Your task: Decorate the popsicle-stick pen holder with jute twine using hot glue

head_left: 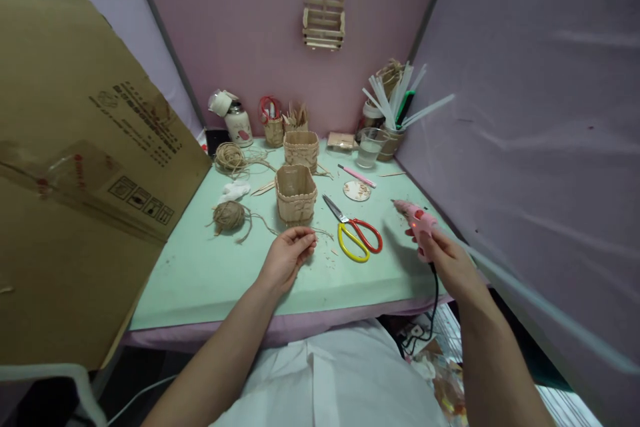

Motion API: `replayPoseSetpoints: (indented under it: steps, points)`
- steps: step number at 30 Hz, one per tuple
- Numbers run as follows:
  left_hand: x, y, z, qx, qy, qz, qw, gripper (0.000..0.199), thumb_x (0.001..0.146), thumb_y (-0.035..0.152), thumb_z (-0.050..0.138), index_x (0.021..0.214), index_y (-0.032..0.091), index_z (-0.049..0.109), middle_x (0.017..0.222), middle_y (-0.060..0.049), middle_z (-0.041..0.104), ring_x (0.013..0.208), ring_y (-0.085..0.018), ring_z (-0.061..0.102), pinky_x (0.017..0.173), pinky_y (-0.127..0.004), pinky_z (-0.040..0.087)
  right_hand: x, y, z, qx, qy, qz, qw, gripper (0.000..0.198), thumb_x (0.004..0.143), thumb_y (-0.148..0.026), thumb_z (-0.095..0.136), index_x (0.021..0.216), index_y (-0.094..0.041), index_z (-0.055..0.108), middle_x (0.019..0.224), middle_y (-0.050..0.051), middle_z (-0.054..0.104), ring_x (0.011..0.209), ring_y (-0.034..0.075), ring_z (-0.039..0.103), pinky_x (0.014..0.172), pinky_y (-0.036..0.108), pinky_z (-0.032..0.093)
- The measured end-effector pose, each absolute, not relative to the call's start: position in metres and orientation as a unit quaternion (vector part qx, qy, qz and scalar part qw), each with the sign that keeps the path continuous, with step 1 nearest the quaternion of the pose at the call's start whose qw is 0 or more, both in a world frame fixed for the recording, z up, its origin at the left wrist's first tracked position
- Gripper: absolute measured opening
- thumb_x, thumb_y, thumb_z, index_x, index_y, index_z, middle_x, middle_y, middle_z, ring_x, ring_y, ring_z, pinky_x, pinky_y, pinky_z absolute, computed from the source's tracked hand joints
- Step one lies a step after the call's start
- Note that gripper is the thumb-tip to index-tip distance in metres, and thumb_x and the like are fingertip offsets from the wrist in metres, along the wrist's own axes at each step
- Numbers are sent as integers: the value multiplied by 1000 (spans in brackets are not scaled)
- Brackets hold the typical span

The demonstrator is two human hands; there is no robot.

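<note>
The left grip [287,257] pinches thin twine [268,224], the pinched stretch itself hidden, just in front of the nearer basket [296,197]; the right grip [454,261] wraps a pink glue gun [424,223] above the bench [215,283], covering part of it. The farther basket [301,141] is partly blocked.

There's a lane between the scissors [345,219] and the glue gun [423,224]; ahead of the left hand [289,255], the front basket [296,205] blocks; cardboard [95,167] walls the left.
</note>
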State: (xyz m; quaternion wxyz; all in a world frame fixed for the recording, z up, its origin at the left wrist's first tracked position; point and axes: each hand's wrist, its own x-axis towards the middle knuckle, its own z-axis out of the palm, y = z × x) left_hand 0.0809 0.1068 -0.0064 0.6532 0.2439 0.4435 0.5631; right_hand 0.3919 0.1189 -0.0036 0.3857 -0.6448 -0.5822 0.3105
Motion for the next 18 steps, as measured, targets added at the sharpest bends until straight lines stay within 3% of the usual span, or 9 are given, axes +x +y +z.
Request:
replayPoseSetpoints:
  steps: [3,7,12,18]
  points:
    - [81,106,-6,242,436,567,655,32,56,28,88,77,14,68,71,0,65,66,-6,60,63,-16,49,366,93,-7,-591,-530,420,439,49,83,-62,53,100,-21,74,96,10,73,80,25,65,71,35,51]
    - [79,106,-8,232,435,573,656,33,54,28,89,75,14,68,70,0,65,65,-6,59,63,-17,49,336,74,-18,-553,-527,483,427,46,84,-61,55,98,-22,75,91,9,74,81,25,65,73,34,51]
    - [78,106,-8,231,428,578,655,37,51,30,90,76,12,69,68,-1,65,61,-6,58,60,-17,48,309,67,-17,-519,-577,491,396,53,86,-65,50,101,-21,75,101,8,74,92,25,64,81,32,49]
    - [78,105,-6,227,423,581,657,42,47,33,91,76,12,69,68,-1,66,62,-6,58,61,-17,47,299,64,-13,-527,-589,469,393,60,84,-70,48,95,-19,78,96,9,75,86,23,64,77,31,49]
